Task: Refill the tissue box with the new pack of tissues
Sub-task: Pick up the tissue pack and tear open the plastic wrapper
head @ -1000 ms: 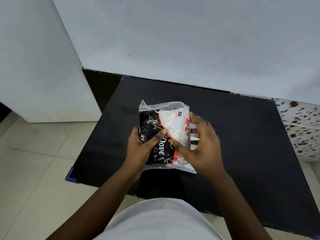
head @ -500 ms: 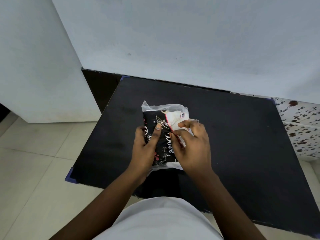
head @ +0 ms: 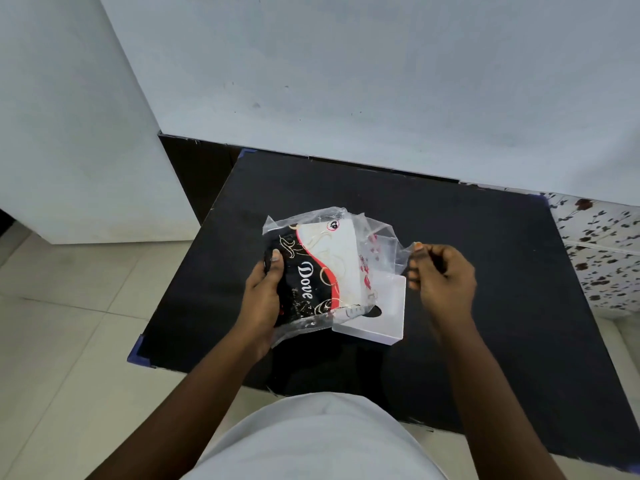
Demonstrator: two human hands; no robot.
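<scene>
One pack of tissues (head: 313, 271), black, red and white with "Dove" printed on it, is held above the middle of a black table (head: 485, 271); its clear plastic wrapper (head: 381, 244) is torn open along the right side and stretched outward; the left hand (head: 263, 292) grips the pack's black left edge, thumb on top; the right hand (head: 440, 275) pinches the loose flap of wrapper between thumb and fingers, held apart from the pack; a white tissue box (head: 388, 313) lies on the table just under the pack's right edge, partly covered by it, its dark oval slot showing; pale floor tiles (head: 69, 323) surround the table.
</scene>
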